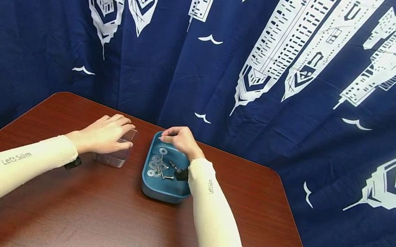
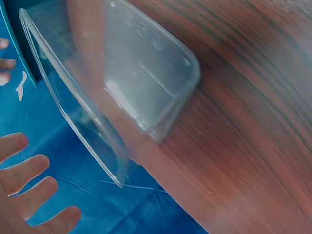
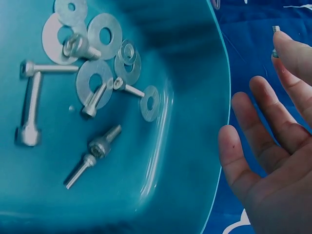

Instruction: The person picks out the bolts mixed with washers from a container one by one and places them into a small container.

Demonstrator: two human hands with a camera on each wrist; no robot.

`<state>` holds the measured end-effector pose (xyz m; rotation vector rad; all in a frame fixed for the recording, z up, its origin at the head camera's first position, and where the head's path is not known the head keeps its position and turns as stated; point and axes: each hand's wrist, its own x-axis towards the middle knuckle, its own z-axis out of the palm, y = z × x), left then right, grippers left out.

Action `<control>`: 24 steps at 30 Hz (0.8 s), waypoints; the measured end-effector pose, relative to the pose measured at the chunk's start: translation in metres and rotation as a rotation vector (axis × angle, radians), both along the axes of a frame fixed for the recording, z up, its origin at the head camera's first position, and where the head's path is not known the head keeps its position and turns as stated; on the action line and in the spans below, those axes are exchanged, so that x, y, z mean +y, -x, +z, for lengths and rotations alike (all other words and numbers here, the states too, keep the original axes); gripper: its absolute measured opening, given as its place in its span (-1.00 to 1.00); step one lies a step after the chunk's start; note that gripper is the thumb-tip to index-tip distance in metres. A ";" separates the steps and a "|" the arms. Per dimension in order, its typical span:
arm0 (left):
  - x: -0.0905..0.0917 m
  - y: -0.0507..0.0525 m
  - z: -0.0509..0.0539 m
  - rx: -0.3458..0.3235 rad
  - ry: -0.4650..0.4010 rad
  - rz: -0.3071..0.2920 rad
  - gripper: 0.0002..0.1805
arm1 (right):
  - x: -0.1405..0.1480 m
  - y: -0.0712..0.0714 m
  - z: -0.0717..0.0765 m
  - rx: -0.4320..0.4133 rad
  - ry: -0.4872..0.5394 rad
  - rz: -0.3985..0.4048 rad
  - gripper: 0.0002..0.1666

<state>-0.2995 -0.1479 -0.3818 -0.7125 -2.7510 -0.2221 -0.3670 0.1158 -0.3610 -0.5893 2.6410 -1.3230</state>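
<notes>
My right hand (image 1: 182, 139) is over the far end of a blue tray (image 1: 160, 194). Its thumb and index finger pinch a small screw (image 3: 276, 29), with threads peeking out; the other fingers are spread loosely. In the tray lie several flat washers (image 3: 105, 36) and several socket-head bolts (image 3: 31, 109), some overlapping. My left hand (image 1: 104, 135) hovers over a clear plastic box (image 1: 110, 160), fingers spread and holding nothing. The left wrist view shows the box's transparent wall (image 2: 146, 58) apart from those fingertips. Whether the box holds anything cannot be made out.
Both containers stand on a reddish-brown wooden table (image 1: 107, 217), the clear box left of the tray. Behind the table's far edge hangs a dark blue curtain (image 1: 173, 80) printed with white buildings.
</notes>
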 end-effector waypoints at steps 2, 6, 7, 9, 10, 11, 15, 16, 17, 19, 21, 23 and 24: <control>-0.005 -0.001 0.000 -0.014 -0.006 0.009 -0.34 | -0.004 0.000 0.000 -0.002 -0.004 0.005 -0.94; -0.015 -0.005 -0.001 -0.040 -0.014 0.026 -0.33 | -0.012 0.000 0.000 -0.015 -0.005 0.032 -0.94; -0.017 -0.006 -0.002 -0.046 -0.016 0.031 -0.33 | -0.014 0.000 0.001 -0.020 -0.003 0.039 -0.94; -0.021 -0.007 -0.003 -0.043 -0.018 0.035 -0.34 | -0.018 -0.001 0.002 -0.030 0.006 0.052 -0.92; -0.023 -0.007 -0.004 -0.045 -0.021 0.037 -0.34 | -0.020 -0.001 0.003 -0.033 0.008 0.053 -0.92; -0.024 -0.007 -0.005 -0.043 -0.023 0.039 -0.35 | -0.022 -0.002 0.003 -0.038 0.014 0.056 -0.92; -0.032 -0.006 -0.008 -0.018 -0.033 0.039 -0.37 | -0.029 -0.003 0.005 -0.050 0.020 0.069 -0.92; -0.034 -0.006 -0.008 -0.013 -0.037 0.038 -0.38 | -0.031 -0.003 0.006 -0.050 0.016 0.072 -0.93; -0.036 -0.006 -0.009 -0.005 -0.042 0.040 -0.38 | -0.032 -0.003 0.006 -0.050 0.016 0.078 -0.93; -0.040 -0.005 -0.009 0.004 -0.049 0.042 -0.39 | -0.036 -0.003 0.007 -0.037 0.000 0.084 -0.93; -0.044 -0.006 -0.010 0.002 -0.057 0.049 -0.39 | -0.039 -0.003 0.008 -0.021 -0.012 0.088 -0.93; -0.048 -0.005 -0.011 -0.007 -0.056 0.054 -0.38 | -0.042 -0.004 0.008 -0.003 -0.022 0.088 -0.92; -0.049 -0.005 -0.012 -0.013 -0.054 0.057 -0.38 | -0.044 -0.004 0.009 0.005 -0.028 0.087 -0.92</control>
